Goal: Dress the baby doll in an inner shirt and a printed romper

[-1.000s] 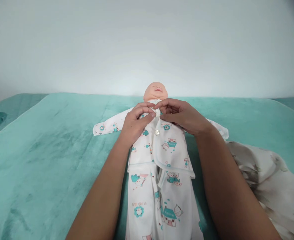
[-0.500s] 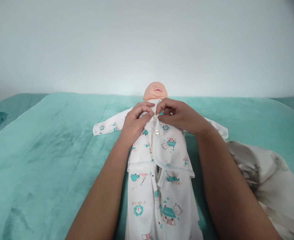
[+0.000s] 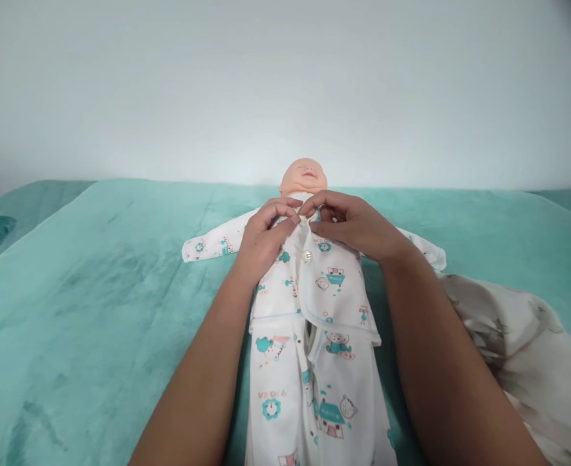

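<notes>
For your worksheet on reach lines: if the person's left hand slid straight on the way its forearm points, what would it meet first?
Probably the doll's head, just beyond the left hand at the shirt collar; depth is hard to judge.

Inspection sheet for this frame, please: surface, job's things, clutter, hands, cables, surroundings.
Surface: teal plush blanket.
Job's things: baby doll lying face up in a printed white shirt and matching trousers; one button visible lower on the shirt.
Clutter: crumpled pale printed cloth to the right.
Hands: left hand and right hand both pinch the shirt front at the collar.
Cables: nothing seen.
Surroundings: plain pale wall.
</notes>
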Action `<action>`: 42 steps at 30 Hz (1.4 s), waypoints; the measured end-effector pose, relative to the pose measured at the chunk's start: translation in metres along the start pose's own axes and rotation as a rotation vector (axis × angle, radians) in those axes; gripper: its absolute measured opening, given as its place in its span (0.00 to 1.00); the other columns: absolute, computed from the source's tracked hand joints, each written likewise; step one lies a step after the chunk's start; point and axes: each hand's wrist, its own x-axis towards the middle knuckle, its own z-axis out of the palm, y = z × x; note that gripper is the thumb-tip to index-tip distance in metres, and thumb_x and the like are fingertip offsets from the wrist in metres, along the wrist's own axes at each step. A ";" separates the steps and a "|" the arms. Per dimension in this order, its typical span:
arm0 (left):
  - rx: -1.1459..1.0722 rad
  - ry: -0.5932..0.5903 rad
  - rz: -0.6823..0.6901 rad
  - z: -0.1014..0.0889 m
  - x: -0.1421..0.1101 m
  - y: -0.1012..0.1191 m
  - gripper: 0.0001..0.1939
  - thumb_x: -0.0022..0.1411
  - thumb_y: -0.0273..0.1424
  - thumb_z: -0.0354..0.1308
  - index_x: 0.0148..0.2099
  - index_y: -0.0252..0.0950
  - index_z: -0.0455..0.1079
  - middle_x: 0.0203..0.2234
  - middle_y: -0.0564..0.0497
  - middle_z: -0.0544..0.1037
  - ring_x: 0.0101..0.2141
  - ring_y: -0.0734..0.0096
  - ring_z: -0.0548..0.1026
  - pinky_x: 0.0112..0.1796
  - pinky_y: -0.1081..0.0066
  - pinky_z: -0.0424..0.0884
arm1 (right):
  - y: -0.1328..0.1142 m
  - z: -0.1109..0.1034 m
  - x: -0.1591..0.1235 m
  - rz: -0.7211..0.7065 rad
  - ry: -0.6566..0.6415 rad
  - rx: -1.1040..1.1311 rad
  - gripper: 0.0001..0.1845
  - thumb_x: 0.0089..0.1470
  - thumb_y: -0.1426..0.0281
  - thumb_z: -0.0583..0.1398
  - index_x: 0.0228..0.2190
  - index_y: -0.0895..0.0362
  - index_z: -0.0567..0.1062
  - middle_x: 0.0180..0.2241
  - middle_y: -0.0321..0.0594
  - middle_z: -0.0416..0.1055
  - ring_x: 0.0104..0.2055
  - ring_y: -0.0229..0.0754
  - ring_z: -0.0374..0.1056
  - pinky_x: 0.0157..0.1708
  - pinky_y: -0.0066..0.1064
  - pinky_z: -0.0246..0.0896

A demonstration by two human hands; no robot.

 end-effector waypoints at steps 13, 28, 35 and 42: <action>0.071 -0.035 0.048 0.000 -0.001 0.003 0.05 0.62 0.33 0.60 0.40 0.40 0.72 0.52 0.49 0.75 0.55 0.61 0.70 0.57 0.61 0.63 | 0.008 0.004 0.001 0.023 0.059 0.345 0.11 0.51 0.60 0.66 0.30 0.54 0.74 0.20 0.29 0.58 0.20 0.31 0.47 0.20 0.29 0.37; 0.019 0.004 0.025 -0.005 -0.002 0.006 0.04 0.61 0.32 0.60 0.34 0.38 0.70 0.53 0.48 0.73 0.56 0.59 0.70 0.57 0.59 0.64 | -0.031 -0.009 -0.010 0.156 -0.153 -0.057 0.12 0.52 0.57 0.64 0.31 0.54 0.77 0.23 0.33 0.65 0.23 0.34 0.57 0.22 0.29 0.48; 0.197 -0.318 -0.061 -0.022 -0.006 0.031 0.04 0.61 0.31 0.60 0.32 0.39 0.73 0.62 0.51 0.66 0.63 0.53 0.61 0.58 0.55 0.64 | -0.056 -0.014 -0.016 0.155 -0.340 -0.220 0.02 0.50 0.68 0.62 0.28 0.52 0.75 0.27 0.33 0.69 0.28 0.36 0.62 0.26 0.29 0.55; 0.225 -0.503 -0.062 -0.031 -0.005 0.035 0.04 0.60 0.36 0.63 0.37 0.43 0.77 0.67 0.56 0.57 0.68 0.52 0.51 0.58 0.54 0.66 | -0.048 -0.013 -0.012 0.130 -0.346 -0.157 0.02 0.48 0.69 0.62 0.26 0.53 0.75 0.27 0.33 0.70 0.29 0.36 0.63 0.27 0.30 0.54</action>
